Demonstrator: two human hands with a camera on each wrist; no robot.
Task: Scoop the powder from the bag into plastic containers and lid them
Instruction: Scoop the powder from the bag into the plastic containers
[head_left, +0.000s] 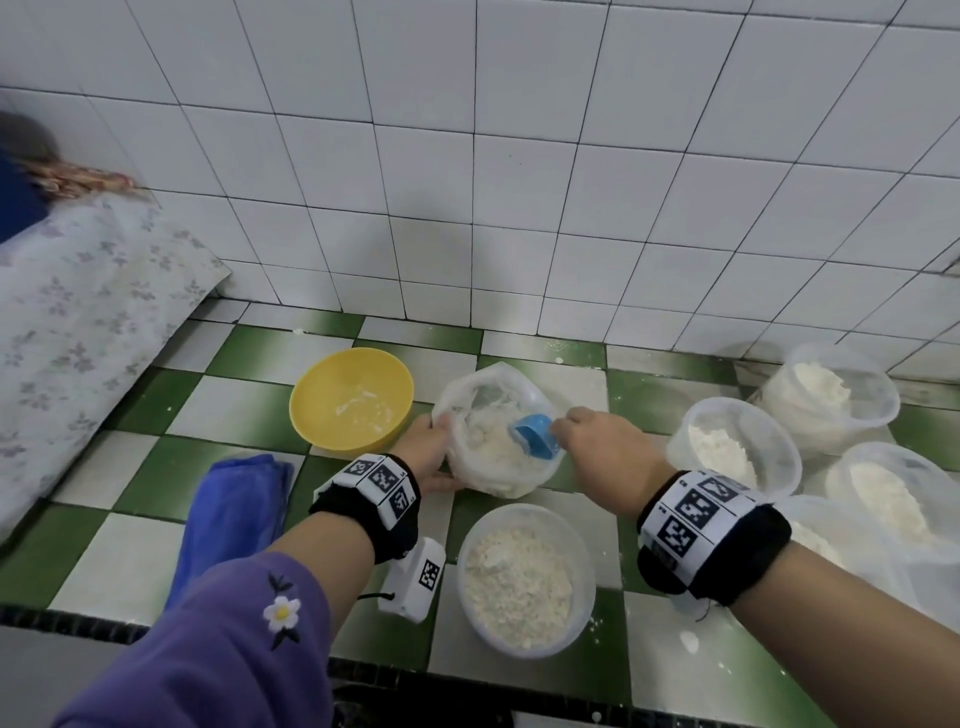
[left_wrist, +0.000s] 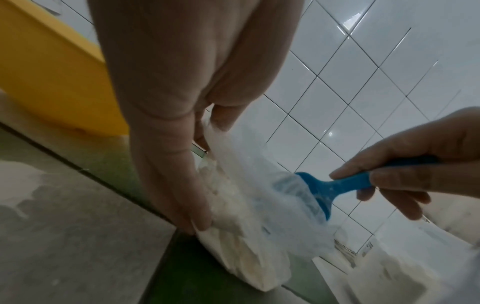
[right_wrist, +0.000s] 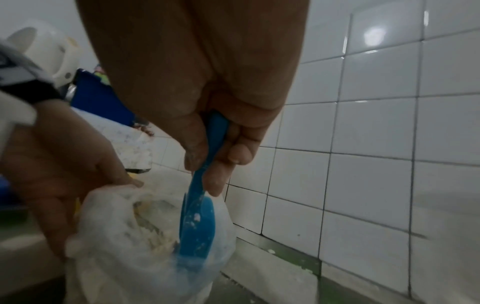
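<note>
A yellow bowl (head_left: 351, 399) is sitting on the green-and-white tiled counter (head_left: 130, 561), just at nine o'clock of the bag (head_left: 496, 431), with a smear of white inside; a folded blue cloth (head_left: 234, 514) is lying at about eight o'clock, well apart from the bag; a flowered cloth (head_left: 78, 332) is covering something at the far left; white wall tiles (head_left: 519, 182) are rising behind everything. One tub (head_left: 524, 579) heaped with powder is standing at six o'clock of the bag, close to it and uncovered; four more tubs are crowding the three-to-four o'clock side, the nearest (head_left: 735, 447) just beside the right hand (head_left: 608, 452), all holding powder and all without lids.

The bag is thin clear plastic, crumpled, its mouth gaping upward, with lumpy off-white powder (head_left: 493, 441) lying low inside; the left hand (head_left: 426, 447) is pinching the bag's nine o'clock edge, thumb on top and fingers (left_wrist: 182, 185) running down its side; the right hand is gripping the handle of a blue scoop (head_left: 535, 434), fingers curled round it; the scoop's cup is sitting inside the bag at its three o'clock wall, dusted white.
</note>
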